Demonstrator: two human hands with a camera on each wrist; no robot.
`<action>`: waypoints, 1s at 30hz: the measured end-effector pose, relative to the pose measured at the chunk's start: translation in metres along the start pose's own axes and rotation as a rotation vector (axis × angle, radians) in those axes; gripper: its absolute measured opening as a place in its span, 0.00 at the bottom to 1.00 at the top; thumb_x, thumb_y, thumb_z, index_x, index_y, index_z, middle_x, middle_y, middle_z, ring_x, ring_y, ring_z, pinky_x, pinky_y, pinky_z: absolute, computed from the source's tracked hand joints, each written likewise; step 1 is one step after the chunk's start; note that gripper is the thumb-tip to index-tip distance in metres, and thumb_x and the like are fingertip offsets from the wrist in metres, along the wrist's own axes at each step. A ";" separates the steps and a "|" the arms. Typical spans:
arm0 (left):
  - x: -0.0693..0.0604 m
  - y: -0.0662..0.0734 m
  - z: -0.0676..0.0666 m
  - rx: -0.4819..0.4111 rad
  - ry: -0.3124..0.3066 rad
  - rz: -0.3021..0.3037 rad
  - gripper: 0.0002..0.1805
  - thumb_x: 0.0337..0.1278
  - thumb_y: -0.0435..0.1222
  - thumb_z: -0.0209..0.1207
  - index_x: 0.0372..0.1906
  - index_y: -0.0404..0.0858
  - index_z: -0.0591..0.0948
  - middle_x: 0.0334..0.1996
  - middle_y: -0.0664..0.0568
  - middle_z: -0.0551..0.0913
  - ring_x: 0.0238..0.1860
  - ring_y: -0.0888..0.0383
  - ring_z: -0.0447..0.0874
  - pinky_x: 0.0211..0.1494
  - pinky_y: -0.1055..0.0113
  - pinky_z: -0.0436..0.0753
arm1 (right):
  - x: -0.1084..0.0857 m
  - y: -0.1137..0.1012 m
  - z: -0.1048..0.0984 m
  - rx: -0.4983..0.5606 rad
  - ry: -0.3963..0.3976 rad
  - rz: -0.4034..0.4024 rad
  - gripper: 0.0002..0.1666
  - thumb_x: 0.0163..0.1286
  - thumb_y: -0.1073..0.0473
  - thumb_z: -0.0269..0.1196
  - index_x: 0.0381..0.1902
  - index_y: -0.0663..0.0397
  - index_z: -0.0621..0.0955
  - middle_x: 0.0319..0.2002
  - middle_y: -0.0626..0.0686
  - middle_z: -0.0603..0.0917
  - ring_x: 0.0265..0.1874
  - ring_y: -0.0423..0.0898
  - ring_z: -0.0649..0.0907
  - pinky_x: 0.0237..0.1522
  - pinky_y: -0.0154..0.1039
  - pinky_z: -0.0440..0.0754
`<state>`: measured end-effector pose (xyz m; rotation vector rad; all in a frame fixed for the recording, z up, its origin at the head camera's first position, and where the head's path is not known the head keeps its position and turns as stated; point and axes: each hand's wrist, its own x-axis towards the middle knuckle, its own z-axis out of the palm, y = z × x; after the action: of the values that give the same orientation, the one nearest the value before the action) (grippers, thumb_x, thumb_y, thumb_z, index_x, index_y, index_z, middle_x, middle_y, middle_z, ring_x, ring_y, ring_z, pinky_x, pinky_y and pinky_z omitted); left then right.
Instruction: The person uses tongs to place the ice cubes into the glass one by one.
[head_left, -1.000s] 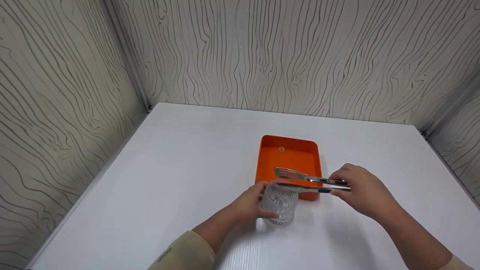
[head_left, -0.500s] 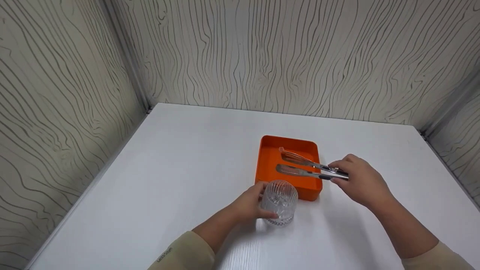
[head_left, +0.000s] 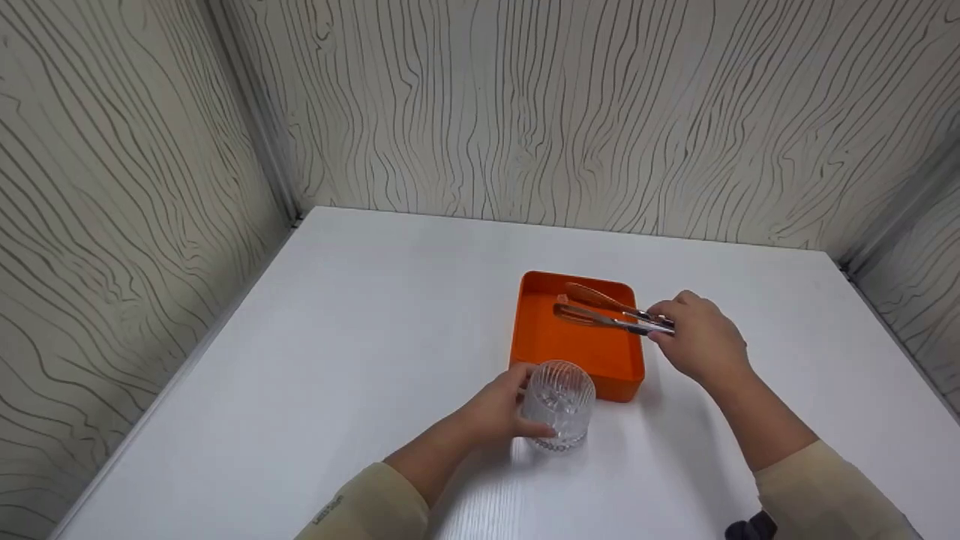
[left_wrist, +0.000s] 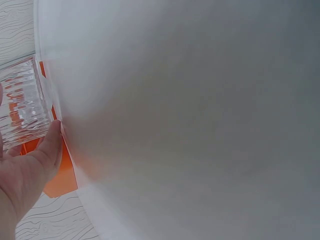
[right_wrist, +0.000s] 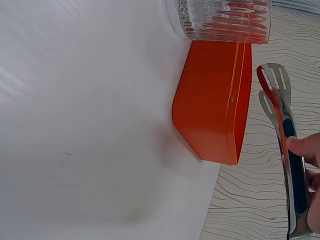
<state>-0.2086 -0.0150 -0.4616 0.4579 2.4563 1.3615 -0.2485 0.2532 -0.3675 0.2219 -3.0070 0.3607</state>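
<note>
A ribbed clear glass (head_left: 562, 405) with clear pieces inside stands upright on the table, and my left hand (head_left: 491, 409) grips its left side. In the left wrist view the left hand (left_wrist: 32, 172) curls around the same glass (left_wrist: 22, 107). My right hand (head_left: 701, 337) holds metal tongs (head_left: 600, 311) by their dark-sided handles, the two arms apart over the orange tray (head_left: 544, 337). One small clear piece (head_left: 562, 299) lies near the tray's back, close to the tong tips. In the right wrist view the slotted tongs (right_wrist: 277, 110) show above the tray's rim.
A white table (head_left: 375, 315) spreads around the tray, which sits directly behind the glass. Wood-grain patterned panels (head_left: 480, 112) rise at the back and at both sides.
My right hand has moved the tongs from over the glass's rim back to the tray's far part, around the small clear piece. The left hand and glass have not moved.
</note>
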 end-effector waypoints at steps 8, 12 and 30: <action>0.000 0.000 0.001 -0.009 0.005 -0.023 0.39 0.32 0.46 0.73 0.55 0.55 0.66 0.49 0.65 0.73 0.52 0.60 0.72 0.57 0.58 0.73 | 0.017 -0.006 0.011 -0.029 0.009 0.037 0.15 0.59 0.60 0.62 0.45 0.55 0.80 0.36 0.58 0.74 0.35 0.54 0.72 0.32 0.50 0.79; 0.001 0.000 0.001 -0.008 0.004 -0.024 0.39 0.32 0.47 0.73 0.55 0.55 0.66 0.49 0.65 0.73 0.52 0.60 0.72 0.58 0.58 0.73 | 0.023 -0.008 0.017 -0.053 0.006 0.047 0.14 0.60 0.61 0.61 0.45 0.55 0.80 0.36 0.58 0.73 0.35 0.55 0.72 0.32 0.51 0.78; 0.002 -0.002 -0.001 0.008 -0.017 0.017 0.39 0.34 0.47 0.72 0.56 0.55 0.65 0.49 0.65 0.72 0.52 0.61 0.71 0.57 0.59 0.74 | 0.037 -0.010 0.038 -0.163 0.103 0.043 0.16 0.59 0.60 0.62 0.46 0.58 0.78 0.36 0.61 0.72 0.35 0.58 0.72 0.33 0.52 0.74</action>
<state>-0.2111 -0.0163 -0.4632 0.4912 2.4503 1.3498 -0.2869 0.2296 -0.3972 0.1207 -2.9233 0.1257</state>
